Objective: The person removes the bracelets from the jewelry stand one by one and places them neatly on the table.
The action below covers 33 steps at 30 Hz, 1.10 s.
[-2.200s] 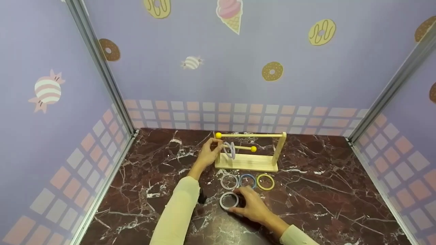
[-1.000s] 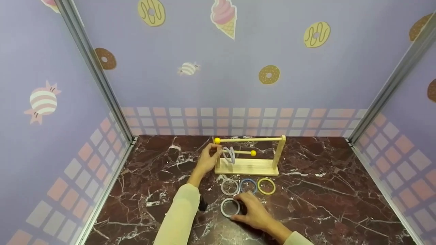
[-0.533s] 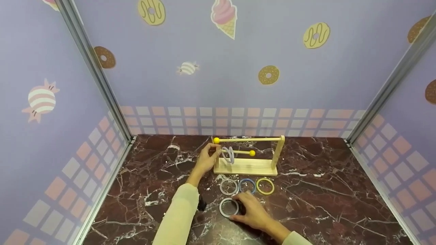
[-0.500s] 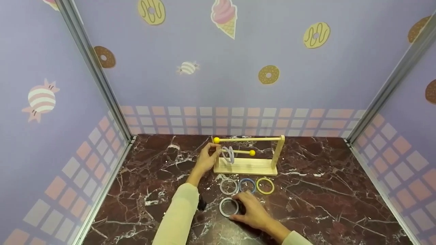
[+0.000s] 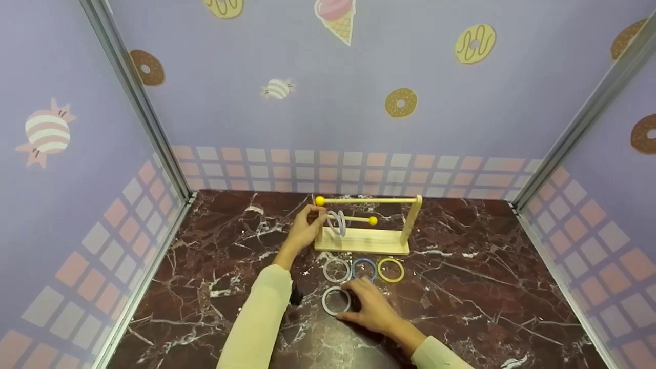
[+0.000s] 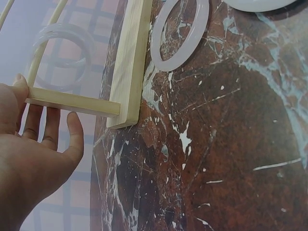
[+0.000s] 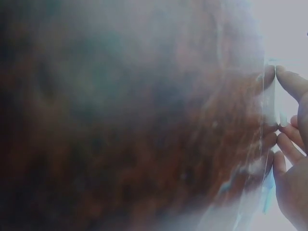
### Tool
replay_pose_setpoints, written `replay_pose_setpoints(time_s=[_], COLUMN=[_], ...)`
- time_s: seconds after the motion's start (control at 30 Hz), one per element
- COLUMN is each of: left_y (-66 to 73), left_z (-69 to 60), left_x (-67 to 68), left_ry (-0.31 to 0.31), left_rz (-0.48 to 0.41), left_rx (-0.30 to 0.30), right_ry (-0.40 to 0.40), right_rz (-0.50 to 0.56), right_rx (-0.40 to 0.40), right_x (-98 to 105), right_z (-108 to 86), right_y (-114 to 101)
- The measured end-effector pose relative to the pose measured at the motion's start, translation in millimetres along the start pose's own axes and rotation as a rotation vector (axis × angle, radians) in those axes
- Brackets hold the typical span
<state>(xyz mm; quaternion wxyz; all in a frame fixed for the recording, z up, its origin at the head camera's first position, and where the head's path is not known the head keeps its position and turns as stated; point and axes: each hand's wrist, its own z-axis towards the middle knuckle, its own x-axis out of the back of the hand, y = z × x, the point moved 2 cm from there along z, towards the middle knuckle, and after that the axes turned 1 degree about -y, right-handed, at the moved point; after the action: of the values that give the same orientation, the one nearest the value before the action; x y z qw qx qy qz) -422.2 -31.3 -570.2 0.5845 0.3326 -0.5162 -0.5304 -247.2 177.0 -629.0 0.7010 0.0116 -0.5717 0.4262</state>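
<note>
In the head view, the left hand [image 5: 303, 230] pinches the short left post of a wooden stand [image 5: 363, 241]; the left wrist view shows the thumb and fingers [image 6: 76, 139] on either side of that post [image 6: 72, 102]. Two pale translucent rings [image 5: 340, 223] hang on the stand's lower rod, near the left hand. On the table in front, the right hand [image 5: 373, 307] holds a white ring [image 5: 325, 302] by its right side, between thumb and fingers. The ring lies flat. The right wrist view shows the right fingertips low at the tabletop, partly washed out.
Between stand and right hand lie a clear ring [image 5: 325, 270], a blue ring [image 5: 364, 261] and a yellow ring [image 5: 391, 280] in a row. The dark marbled table [image 5: 482, 292] has patterned panels [image 5: 328, 118] behind and at both sides. The stand's upper rod [image 5: 369, 200] carries no ring.
The head view has shifted a little, so the scene sits slightly higher and further left in it. Both hands keep their holds, and no ring has visibly moved on the table.
</note>
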Motion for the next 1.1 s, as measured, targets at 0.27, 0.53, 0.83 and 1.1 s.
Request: replay_pose_setpoints(time_s=[0.27, 0.53, 0.83, 1.1], left_y=[5.4, 7.7, 5.0, -2.4], left_z=[11.6, 13.0, 4.0, 0.3], left_x=[3.7, 8.9, 7.6, 1.7], left_ry=[-0.016, -0.017, -0.012, -0.009], left_rz=[-0.009, -0.027, -0.035, -0.027], left_rx=[-0.005, 0.006, 0.011, 0.011], right_ry=[0.024, 0.038, 0.021, 0.017], right_rz=[-0.026, -0.022, -0.022, 0.011], right_rx=[0.002, 0.036, 0.024, -0.029], right_x=[4, 4, -2, -5], right_z=[11.1, 16.6, 10.8, 0.7], right_y=[4, 3, 2, 0])
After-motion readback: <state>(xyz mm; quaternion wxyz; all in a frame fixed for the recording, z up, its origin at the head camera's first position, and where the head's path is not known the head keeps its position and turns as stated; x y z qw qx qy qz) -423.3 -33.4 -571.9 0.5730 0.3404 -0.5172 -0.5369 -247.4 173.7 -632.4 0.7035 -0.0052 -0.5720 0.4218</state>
